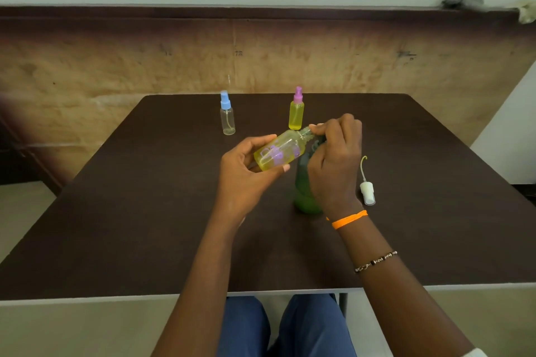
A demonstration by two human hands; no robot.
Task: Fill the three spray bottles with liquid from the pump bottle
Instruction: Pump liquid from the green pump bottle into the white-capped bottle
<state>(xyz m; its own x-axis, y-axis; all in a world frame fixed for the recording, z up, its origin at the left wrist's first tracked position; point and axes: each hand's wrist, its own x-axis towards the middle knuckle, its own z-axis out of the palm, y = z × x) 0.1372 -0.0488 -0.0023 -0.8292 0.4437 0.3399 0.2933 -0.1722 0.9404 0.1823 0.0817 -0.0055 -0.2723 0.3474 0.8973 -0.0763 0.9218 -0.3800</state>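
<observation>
Now tilted open spray bottle [280,152] between left hand [246,171], right hand [333,159].

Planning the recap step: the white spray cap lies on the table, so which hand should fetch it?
Right, probably. The white cap lies just beside the right hand; the left hand holds the open bottle.

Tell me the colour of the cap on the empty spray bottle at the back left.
Light blue: the cap on the clear bottle, in the head view.

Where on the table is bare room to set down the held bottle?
Bare table left of the left hand, and the near strip. Crowded: blue-capped bottle, pink-capped bottle, green pump bottle, loose sprayer cap by the right hand.
</observation>
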